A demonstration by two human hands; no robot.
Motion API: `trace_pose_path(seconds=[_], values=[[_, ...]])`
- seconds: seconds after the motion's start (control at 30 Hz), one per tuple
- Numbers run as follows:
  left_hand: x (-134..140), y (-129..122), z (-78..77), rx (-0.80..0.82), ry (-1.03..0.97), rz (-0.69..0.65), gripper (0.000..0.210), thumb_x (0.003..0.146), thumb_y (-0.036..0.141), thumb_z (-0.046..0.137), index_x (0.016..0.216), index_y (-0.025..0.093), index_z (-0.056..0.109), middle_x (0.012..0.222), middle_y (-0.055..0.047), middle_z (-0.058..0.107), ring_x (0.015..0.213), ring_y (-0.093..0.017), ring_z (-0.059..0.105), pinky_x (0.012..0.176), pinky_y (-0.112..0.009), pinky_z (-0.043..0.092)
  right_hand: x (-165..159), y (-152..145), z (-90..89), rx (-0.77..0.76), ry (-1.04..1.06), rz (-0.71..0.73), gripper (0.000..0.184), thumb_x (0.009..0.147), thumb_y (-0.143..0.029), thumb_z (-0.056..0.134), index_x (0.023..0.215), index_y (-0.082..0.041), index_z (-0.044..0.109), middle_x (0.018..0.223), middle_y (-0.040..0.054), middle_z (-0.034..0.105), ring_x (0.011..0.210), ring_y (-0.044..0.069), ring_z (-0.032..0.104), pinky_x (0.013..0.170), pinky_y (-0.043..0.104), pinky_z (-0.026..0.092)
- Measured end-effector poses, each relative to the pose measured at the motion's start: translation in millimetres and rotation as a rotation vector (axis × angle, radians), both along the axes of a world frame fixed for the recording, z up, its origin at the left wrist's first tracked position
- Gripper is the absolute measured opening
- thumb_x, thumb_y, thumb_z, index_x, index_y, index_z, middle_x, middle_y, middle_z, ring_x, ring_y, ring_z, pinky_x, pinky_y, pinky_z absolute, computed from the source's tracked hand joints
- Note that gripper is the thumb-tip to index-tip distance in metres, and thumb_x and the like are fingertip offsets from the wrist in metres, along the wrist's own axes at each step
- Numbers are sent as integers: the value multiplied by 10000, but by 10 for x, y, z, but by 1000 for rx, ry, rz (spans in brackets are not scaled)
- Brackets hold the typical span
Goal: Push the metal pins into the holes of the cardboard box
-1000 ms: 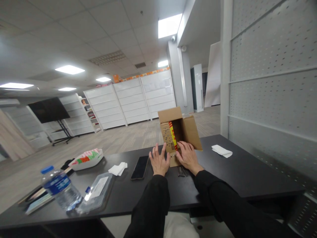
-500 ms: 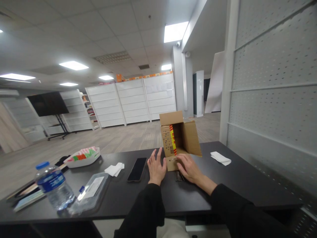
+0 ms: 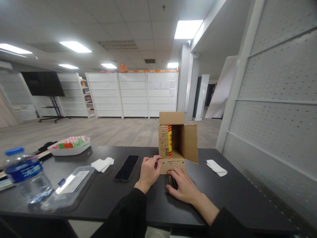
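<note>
An open cardboard box (image 3: 177,140) stands on its side, its opening facing me, with small holes in its left flap and a yellow-red tape strip. Its lower flap (image 3: 172,162), also dotted with holes, lies toward me on the table. At that flap's left edge, my left hand (image 3: 149,171) has curled fingers and thumb drawn together; anything between them is hidden. My right hand (image 3: 183,185) rests over thin dark sticks (image 3: 170,181) in front of the flap, fingertips at the flap's near edge and thumb apart. Their exact kind is too small to tell.
On the black table (image 3: 109,198) are a phone (image 3: 126,168), crumpled white tissue (image 3: 102,164), a clear plastic case (image 3: 73,186), a water bottle (image 3: 26,177) and a white basket (image 3: 70,149). Folded tissue (image 3: 216,167) lies right, near a perforated panel (image 3: 277,115).
My left hand has gone from spread fingers beside the box to curled fingers at the flap's edge. My right hand has shifted nearer onto the sticks. The view has levelled.
</note>
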State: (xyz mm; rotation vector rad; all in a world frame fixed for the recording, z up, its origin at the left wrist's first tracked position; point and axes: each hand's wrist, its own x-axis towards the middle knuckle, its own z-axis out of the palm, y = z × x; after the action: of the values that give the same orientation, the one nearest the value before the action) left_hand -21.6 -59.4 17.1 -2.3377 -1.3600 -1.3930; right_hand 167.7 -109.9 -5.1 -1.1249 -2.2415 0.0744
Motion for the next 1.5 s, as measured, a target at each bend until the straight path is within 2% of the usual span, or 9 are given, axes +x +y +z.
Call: trace_pose_path(seconds=[0.13, 0.27, 0.33, 0.4, 0.5, 0.63, 0.77, 1.03, 1.5], values=[[32, 128, 178, 4, 44, -16, 225, 889, 213, 461, 994, 213, 660, 778, -17, 712, 686, -141, 634, 814, -317, 406, -5, -9, 30, -50, -29, 3, 373, 788, -300, 648, 1145, -228, 567, 1117, 67, 616, 1058, 259, 540, 945, 412, 387], [57, 388, 358, 1, -136, 65, 224, 871, 218, 484, 1013, 211, 657, 727, -6, 691, 665, -143, 624, 818, -305, 419, -10, -2, 55, -84, -47, 12, 398, 783, -299, 653, 1166, -231, 566, 1123, 65, 626, 1061, 255, 535, 954, 409, 363], [72, 539, 373, -30, -273, 76, 219, 860, 212, 487, 1012, 204, 645, 712, -4, 679, 661, -141, 627, 779, -280, 439, -12, -2, 62, -82, -54, 11, 389, 785, -303, 653, 1157, -230, 569, 1120, 67, 630, 1070, 256, 529, 958, 410, 350], [85, 678, 311, -88, -428, 93, 219, 850, 214, 487, 1018, 193, 626, 726, -9, 674, 654, -137, 629, 704, -251, 448, -11, -5, 64, -78, -58, 8, 373, 785, -308, 654, 1141, -232, 574, 1111, 67, 634, 1071, 257, 524, 957, 413, 341], [95, 821, 120, -163, -570, 142, 220, 844, 221, 482, 1020, 184, 607, 726, -10, 664, 629, -135, 620, 645, -235, 441, -9, -9, 65, -83, -60, 6, 348, 780, -299, 662, 1112, -237, 582, 1091, 51, 639, 1059, 248, 521, 949, 405, 336], [98, 859, -124, -238, -551, 188, 203, 843, 247, 503, 1011, 203, 608, 753, -11, 680, 652, -142, 629, 648, -241, 436, -8, -9, 68, -94, -64, 9, 335, 777, -278, 666, 1099, -244, 582, 1094, 37, 638, 1056, 238, 520, 954, 401, 327], [135, 808, -249, -315, -549, 157, 182, 858, 270, 494, 994, 216, 602, 755, -9, 683, 672, -145, 635, 643, -239, 432, -9, -13, 77, -106, -66, 18, 310, 783, -282, 660, 1083, -248, 590, 1099, 50, 639, 1047, 255, 520, 948, 419, 328], [193, 750, -307, -349, -629, 102, 163, 850, 256, 491, 971, 211, 591, 726, 2, 665, 652, -134, 621, 633, -236, 431, -8, -14, 59, -83, -93, 18, 267, 805, -294, 641, 1066, -250, 597, 1062, 58, 642, 1024, 259, 528, 935, 426, 337], [181, 755, -320, -342, -627, 136, 172, 852, 288, 501, 976, 215, 596, 699, 15, 625, 612, -123, 559, 592, -226, 381, -39, 22, 73, -35, -119, 25, 127, 868, -273, 598, 986, -234, 625, 999, 44, 672, 982, 227, 555, 902, 401, 347]])
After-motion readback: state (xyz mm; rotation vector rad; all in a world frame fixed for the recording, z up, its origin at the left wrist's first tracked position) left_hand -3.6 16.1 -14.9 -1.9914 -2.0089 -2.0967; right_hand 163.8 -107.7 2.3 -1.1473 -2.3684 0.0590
